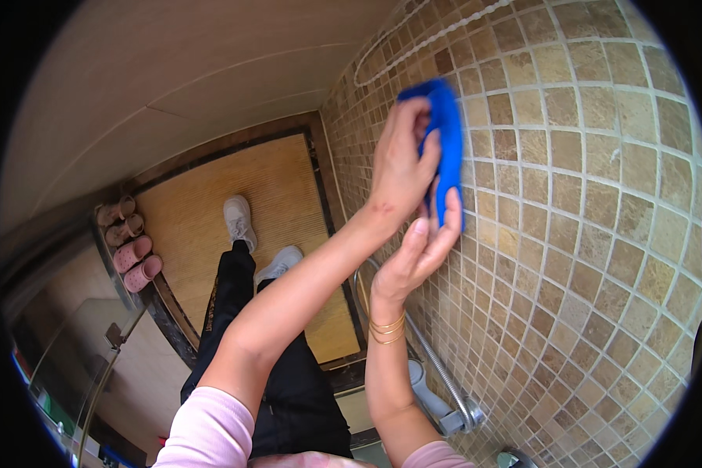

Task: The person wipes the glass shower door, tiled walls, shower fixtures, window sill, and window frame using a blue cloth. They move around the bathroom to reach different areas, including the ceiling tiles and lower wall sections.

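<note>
A folded blue cloth (449, 140) lies against the mosaic-tiled wall (561, 175) in front of me. My left hand (405, 152) holds the upper part of the cloth, its fingers curled onto it. Lower down, my right hand (421, 248) has its fingers at the cloth's bottom end, with the thumb apart and the palm turned up. Thin gold bangles (387, 330) circle the right wrist. The cloth is slightly blurred, and some fingertips are hidden behind it.
A hand shower (426, 389) with a metal hose (439, 354) hangs low on the tiled wall. A white cord (433, 44) loops above the cloth. On the floor are a yellowish ribbed mat (181, 193), pink clogs (133, 254) and sandals (117, 212). A glass door (82, 333) stands lower left.
</note>
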Demonstrator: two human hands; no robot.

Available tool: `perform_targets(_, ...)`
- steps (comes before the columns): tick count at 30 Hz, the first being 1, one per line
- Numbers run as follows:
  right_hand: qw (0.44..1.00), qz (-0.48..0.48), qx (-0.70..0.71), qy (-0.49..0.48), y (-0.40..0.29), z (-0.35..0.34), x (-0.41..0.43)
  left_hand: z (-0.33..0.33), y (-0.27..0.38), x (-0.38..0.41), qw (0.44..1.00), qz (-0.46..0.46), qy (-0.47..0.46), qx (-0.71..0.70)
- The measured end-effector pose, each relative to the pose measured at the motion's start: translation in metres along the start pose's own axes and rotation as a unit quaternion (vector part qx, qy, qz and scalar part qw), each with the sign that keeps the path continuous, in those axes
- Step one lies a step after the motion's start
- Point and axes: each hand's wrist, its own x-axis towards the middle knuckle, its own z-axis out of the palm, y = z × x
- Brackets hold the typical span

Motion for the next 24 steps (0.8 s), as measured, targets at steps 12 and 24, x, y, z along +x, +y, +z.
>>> perform_targets(12,0.992,0.128,0.003,-0.016,0.077,0.063,0.016,-0.003,-0.124,0.038,0.990,-0.024,0.034,0.133)
perform_targets(24,0.968,0.227,-0.075,0.070,0.055,-0.013,-0.052,0.007,-0.092,-0.085,0.958,-0.283,-0.037,0.039)
